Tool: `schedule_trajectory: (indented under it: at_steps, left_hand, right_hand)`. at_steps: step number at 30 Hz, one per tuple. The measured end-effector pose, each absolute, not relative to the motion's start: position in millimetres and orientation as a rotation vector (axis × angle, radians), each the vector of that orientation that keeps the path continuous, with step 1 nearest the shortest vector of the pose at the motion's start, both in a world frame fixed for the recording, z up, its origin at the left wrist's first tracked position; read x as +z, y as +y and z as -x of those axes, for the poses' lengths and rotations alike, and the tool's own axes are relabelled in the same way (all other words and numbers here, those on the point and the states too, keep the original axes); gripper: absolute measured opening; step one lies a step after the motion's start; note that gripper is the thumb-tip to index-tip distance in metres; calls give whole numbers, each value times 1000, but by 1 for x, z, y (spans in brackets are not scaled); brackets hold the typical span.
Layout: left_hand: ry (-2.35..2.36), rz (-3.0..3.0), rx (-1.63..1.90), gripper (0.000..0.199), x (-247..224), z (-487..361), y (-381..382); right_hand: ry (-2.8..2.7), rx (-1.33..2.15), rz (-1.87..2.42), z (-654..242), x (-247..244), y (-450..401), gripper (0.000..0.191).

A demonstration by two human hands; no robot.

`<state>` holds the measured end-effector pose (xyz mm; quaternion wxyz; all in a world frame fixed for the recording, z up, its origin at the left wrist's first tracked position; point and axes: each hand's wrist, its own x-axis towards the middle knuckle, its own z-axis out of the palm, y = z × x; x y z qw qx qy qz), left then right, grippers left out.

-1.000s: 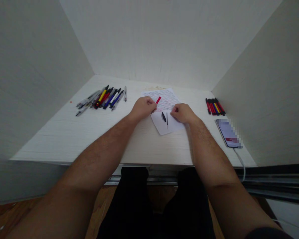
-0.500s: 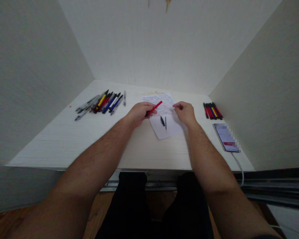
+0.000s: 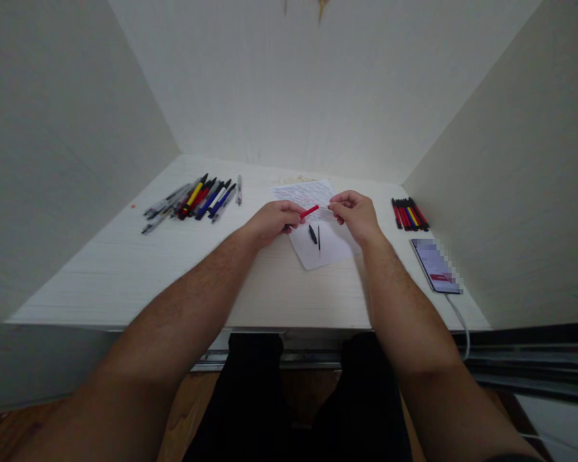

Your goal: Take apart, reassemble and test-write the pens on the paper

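So, two hands, one barrel.

From my remote seat, I am bringing the red pen barrel flatter in my left hand, while my right hand is drawing nearer its free end.

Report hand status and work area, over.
Left hand gripping red pen barrel; right hand pinched near its tip, contents unclear. Black clip piece and thin refill on paper below.
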<state>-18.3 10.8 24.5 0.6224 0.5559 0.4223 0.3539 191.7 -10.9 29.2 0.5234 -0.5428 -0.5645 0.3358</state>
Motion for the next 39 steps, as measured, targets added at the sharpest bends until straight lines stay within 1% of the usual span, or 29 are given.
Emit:
schedule_trajectory:
  at_steps: [5,11,16,26,31,35,39]
  left_hand:
    - [985,-1328,812,23,25,18,10]
    - [953,-1345,799,24,22,18,12]
    - [943,-1329,798,24,21,17,13]
    - [933,-1317,818,25,19,17,15]
    - [924,-1291,834,23,19,18,15]
    - [911,-1182,864,19,21,17,14]
    - [890,-1114,901,25,26,17,12]
  right_hand:
    - [-1408,823,1291,-185,33,-15,16]
    - [-1439,811,1289,-182,35,-18,17]
    - [-1460,806,1298,-183,32,-16,19]
    - [-1439,849,1273,-184,34,-18,19]
    - [-1418,793,1371,-189,28,-11,16]
    - [-1677,603,1549,-193,21,-10,14]
    - [-2032,541,1618,-193,20,-16,28]
